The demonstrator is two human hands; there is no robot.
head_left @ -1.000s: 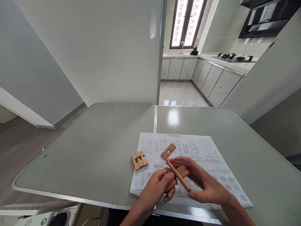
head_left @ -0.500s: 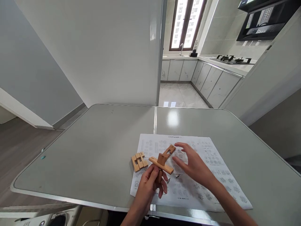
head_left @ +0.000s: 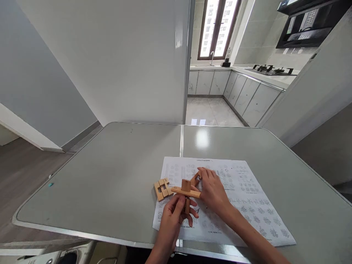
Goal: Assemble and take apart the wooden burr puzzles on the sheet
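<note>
My left hand [head_left: 173, 216] pinches the lower end of a small assembly of notched wooden puzzle pieces [head_left: 186, 191]. One long piece lies crosswise, with an upright piece through it. My right hand [head_left: 213, 189] is closed around a slanting wooden piece [head_left: 195, 178] at the assembly's far side, its thumb hidden behind the crosswise piece. To the left of the hands, several more wooden puzzle pieces [head_left: 162, 189] lie side by side, partly on the paper. Under both hands is a printed sheet [head_left: 264, 220] with rows of small diagrams.
A grey-green table [head_left: 104, 183] with a pale metal edge and a centre seam [head_left: 181, 141] carries everything. A tiny teal bit [head_left: 50, 184] lies near its left edge. Beyond stand a white wall [head_left: 123, 62] and a kitchen with a gas stove [head_left: 273, 69].
My right hand has moved left and closed on the far wooden piece, where before it was open beside it. The assembly has turned so the crosswise piece lies flatter.
</note>
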